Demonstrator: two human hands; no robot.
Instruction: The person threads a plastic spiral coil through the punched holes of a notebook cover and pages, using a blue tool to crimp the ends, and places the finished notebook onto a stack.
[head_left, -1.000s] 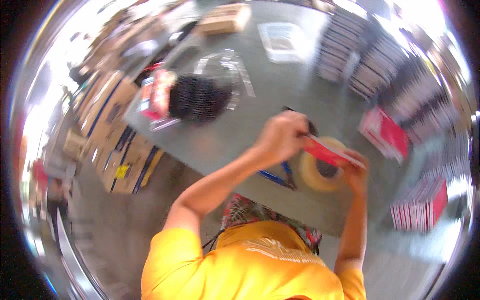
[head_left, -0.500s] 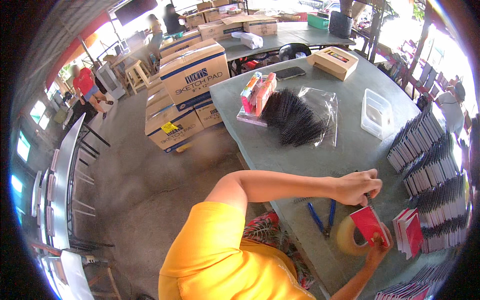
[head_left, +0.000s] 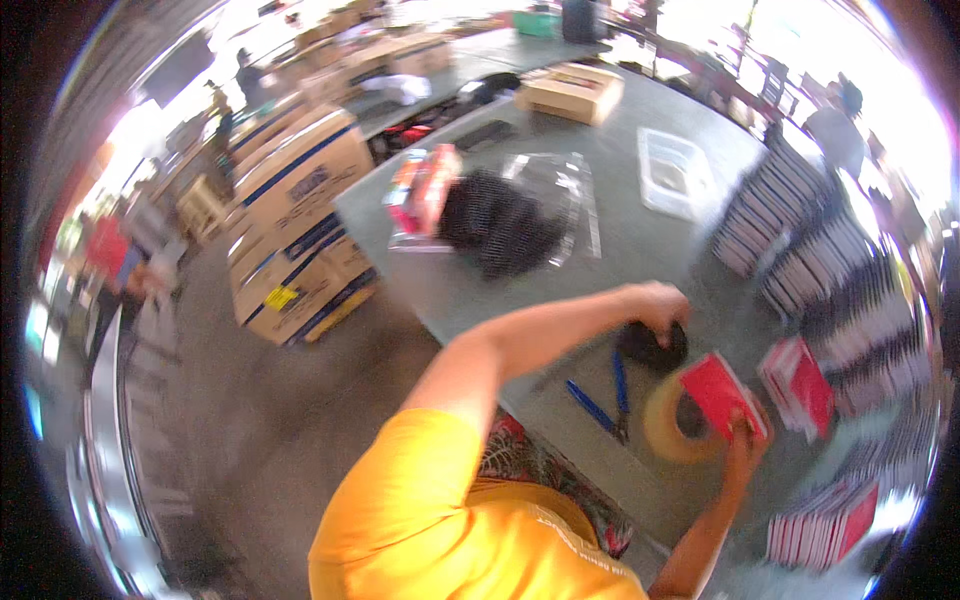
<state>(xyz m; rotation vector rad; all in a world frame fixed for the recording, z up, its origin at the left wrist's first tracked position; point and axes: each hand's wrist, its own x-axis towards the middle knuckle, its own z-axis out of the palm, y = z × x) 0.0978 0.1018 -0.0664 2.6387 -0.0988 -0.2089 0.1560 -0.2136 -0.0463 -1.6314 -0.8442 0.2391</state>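
My right hand (head_left: 743, 432) grips a small red-covered notebook (head_left: 722, 393), tilted above a wide roll of tape (head_left: 662, 425). My left hand (head_left: 657, 308) is away from the notebook, its fingers curled down at a dark round thing (head_left: 652, 348) on the table. Blur hides what the fingers pinch, if anything, and what the dark thing is. Blue-handled pliers (head_left: 606, 402) lie open beside the tape roll. Just right of the notebook stands a small bunch of red-covered notebooks (head_left: 797, 385).
Rows of notebooks (head_left: 770, 205) with black spiral edges line the table's right side; another red-covered stack (head_left: 822, 525) is nearer. Farther back lie black plastic coils (head_left: 500, 222), a clear tray (head_left: 672, 172) and an opened carton (head_left: 572, 92). Cardboard boxes (head_left: 300, 185) are piled left of the table.
My left hand has left the notebook's top edge and moved to the dark round thing. The right hand still holds the notebook. The whole view has shifted and blurred.
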